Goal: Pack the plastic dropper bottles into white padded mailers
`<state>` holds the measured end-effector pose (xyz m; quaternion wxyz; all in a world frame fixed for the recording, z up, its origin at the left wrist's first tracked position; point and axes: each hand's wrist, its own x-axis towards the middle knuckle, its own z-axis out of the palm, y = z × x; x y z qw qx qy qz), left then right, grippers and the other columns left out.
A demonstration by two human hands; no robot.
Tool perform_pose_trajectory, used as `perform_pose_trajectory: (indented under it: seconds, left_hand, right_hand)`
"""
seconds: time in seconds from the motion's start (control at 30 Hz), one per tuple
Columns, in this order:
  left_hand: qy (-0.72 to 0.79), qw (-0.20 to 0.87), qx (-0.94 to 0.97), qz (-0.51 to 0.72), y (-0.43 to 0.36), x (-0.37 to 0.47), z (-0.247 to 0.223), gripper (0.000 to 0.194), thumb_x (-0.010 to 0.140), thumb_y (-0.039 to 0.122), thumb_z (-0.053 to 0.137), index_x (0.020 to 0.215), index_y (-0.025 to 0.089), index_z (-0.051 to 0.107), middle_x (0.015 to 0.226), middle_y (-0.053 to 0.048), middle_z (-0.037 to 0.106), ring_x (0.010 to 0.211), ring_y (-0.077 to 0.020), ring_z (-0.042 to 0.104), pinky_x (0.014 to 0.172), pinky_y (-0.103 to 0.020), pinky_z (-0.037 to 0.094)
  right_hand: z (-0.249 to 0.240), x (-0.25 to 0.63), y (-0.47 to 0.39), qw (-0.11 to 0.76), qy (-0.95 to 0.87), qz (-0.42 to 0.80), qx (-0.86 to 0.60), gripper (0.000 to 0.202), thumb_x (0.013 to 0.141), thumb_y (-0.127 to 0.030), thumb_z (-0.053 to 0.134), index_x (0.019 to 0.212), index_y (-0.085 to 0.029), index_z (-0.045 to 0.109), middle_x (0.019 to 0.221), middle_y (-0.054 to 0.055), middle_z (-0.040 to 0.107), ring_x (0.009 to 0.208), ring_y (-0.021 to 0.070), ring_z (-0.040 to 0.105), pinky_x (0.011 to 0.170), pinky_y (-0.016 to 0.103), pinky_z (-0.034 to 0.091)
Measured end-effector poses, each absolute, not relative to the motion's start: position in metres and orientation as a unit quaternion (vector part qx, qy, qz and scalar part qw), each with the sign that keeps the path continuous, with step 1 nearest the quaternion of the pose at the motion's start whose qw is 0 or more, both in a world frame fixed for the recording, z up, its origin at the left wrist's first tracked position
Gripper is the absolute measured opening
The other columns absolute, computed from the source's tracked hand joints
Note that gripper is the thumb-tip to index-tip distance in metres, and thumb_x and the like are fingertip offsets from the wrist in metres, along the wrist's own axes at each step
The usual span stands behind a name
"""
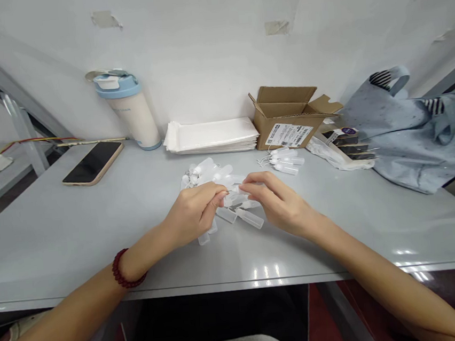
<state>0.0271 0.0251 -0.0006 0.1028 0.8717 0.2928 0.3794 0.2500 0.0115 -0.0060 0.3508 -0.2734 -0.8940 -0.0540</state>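
Note:
Several small translucent white plastic bottles [250, 218] lie in a loose pile at the middle of the grey table. Over the pile, my left hand [199, 208] pinches a thin strand or needle-like piece between thumb and forefinger. Close beside it on the right, my right hand [281, 200] grips the white end of one small bottle with its fingertips. The thin piece runs between the two hands; its exact shape is too small to tell. A smaller group of similar bottles with thin loops [285, 160] rests behind my right hand, in front of the cardboard box.
A phone [93, 163] and an upright tumbler [133, 112] stand at the back left. White envelopes [211, 134] are stacked by the wall, next to an open cardboard box [287, 124]. Dark packets [347, 143] and a light blue cloth bag [401, 137] lie at the right.

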Motion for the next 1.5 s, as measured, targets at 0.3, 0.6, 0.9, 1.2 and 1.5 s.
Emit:
perform_pose_trajectory:
  seconds: [0.3, 0.6, 0.9, 1.2, 1.5]
  left_hand:
    - [0.303, 0.125, 0.863, 0.384, 0.025, 0.029, 0.000, 0.020, 0.093, 0.013, 0.043, 0.080, 0.016, 0.058, 0.067, 0.002, 0.062, 0.055, -0.0086, 0.053, 0.054, -0.020, 0.042]
    - [0.325, 0.153, 0.846, 0.395, 0.022, 0.028, 0.009, 0.021, 0.092, 0.015, 0.045, 0.076, 0.016, 0.059, 0.063, 0.002, 0.062, 0.053, -0.0083, 0.052, 0.049, -0.018, 0.040]
    - [0.298, 0.196, 0.849, 0.391, 0.023, 0.026, 0.009, 0.020, 0.094, 0.011, 0.044, 0.090, 0.015, 0.063, 0.072, 0.002, 0.065, 0.057, -0.0074, 0.056, 0.058, -0.019, 0.046]
    - [0.288, 0.219, 0.839, 0.407, 0.022, 0.027, 0.011, 0.019, 0.095, 0.012, 0.044, 0.091, 0.013, 0.063, 0.073, 0.002, 0.066, 0.056, -0.0064, 0.057, 0.059, -0.017, 0.048]
    - [0.289, 0.214, 0.839, 0.408, 0.022, 0.027, 0.010, 0.019, 0.095, 0.011, 0.045, 0.091, 0.014, 0.064, 0.072, 0.002, 0.066, 0.056, -0.0067, 0.057, 0.059, -0.018, 0.048]
  right_hand:
    - [-0.006, 0.251, 0.012, 0.350, -0.898, -0.057, -0.261, 0.041, 0.091, 0.000, 0.039, 0.127, -0.018, 0.045, 0.112, 0.014, 0.053, 0.101, 0.0213, 0.057, 0.072, 0.033, 0.057]
    - [-0.001, 0.245, 0.015, 0.350, -0.895, -0.024, -0.275, 0.043, 0.092, -0.001, 0.039, 0.131, -0.018, 0.040, 0.107, 0.013, 0.054, 0.099, 0.0215, 0.057, 0.077, 0.038, 0.057]
    - [0.005, 0.250, 0.015, 0.357, -0.889, -0.014, -0.287, 0.034, 0.094, -0.007, 0.042, 0.127, -0.015, 0.042, 0.098, 0.013, 0.058, 0.086, 0.0208, 0.057, 0.070, 0.036, 0.054]
    - [0.008, 0.249, 0.011, 0.349, -0.896, -0.016, -0.274, 0.031, 0.094, -0.008, 0.042, 0.124, -0.014, 0.044, 0.095, 0.012, 0.059, 0.084, 0.0205, 0.057, 0.067, 0.034, 0.052]
    - [0.006, 0.249, 0.011, 0.331, -0.900, -0.025, -0.284, 0.028, 0.094, -0.009, 0.043, 0.121, -0.013, 0.046, 0.096, 0.014, 0.062, 0.084, 0.0216, 0.058, 0.064, 0.034, 0.053]
